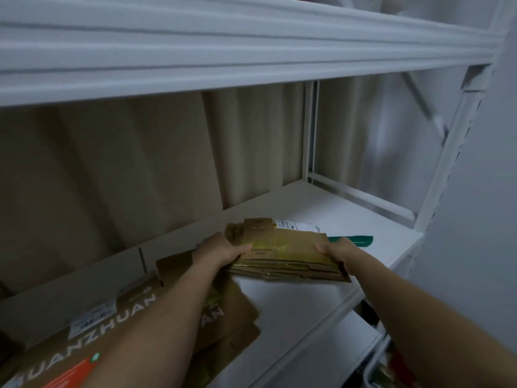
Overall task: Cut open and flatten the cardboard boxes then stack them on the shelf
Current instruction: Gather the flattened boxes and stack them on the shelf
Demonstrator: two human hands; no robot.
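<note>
A small stack of flattened brown cardboard boxes (285,253) hovers just over the white shelf board (330,217), gripped at both ends. My left hand (221,249) holds its left end, thumb on top. On its right end sits my right hand (337,252), thumb pressed on the top sheet. The top sheet carries a white shipping label at its far edge. To the lower left, a larger flattened box (117,329) with white lettering and an orange patch lies on the same shelf, partly under my left forearm.
A green flat tool (355,240) lies on the shelf behind the held stack. The upper shelf's thick white edge (251,51) hangs overhead. A beige curtain (140,163) backs the shelf. A white upright post (444,169) bounds the right side. A lower shelf (335,357) shows below.
</note>
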